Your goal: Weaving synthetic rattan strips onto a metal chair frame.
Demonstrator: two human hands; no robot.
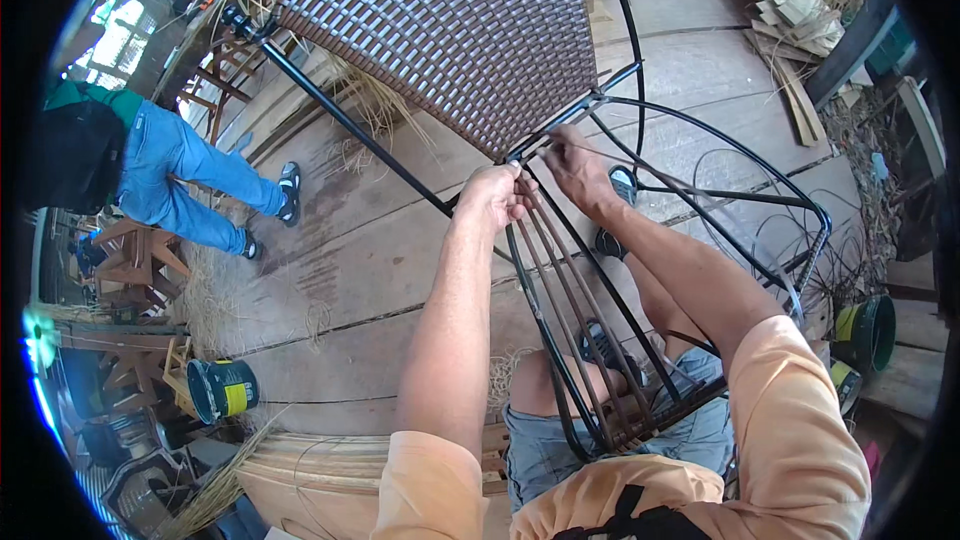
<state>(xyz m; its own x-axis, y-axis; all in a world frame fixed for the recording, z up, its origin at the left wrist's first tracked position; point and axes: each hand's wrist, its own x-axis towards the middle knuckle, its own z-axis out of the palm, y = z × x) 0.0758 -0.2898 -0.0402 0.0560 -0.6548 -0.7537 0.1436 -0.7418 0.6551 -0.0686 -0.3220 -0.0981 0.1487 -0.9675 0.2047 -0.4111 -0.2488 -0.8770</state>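
While chair frame (640,190) lay tipped across our lap | L hand (495,195) pinched brown strands (560,280) taut | R hand (575,165) fingers closed on weave edge (520,145)

Worn plank floor (400,270); straw scraps (215,300), paint can (222,388), wood offcuts (800,15)

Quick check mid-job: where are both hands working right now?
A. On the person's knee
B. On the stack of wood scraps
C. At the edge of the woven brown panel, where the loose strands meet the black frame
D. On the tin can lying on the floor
C: the left hand and right hand both grip brown strands at the lower edge of the woven panel on the black metal frame.
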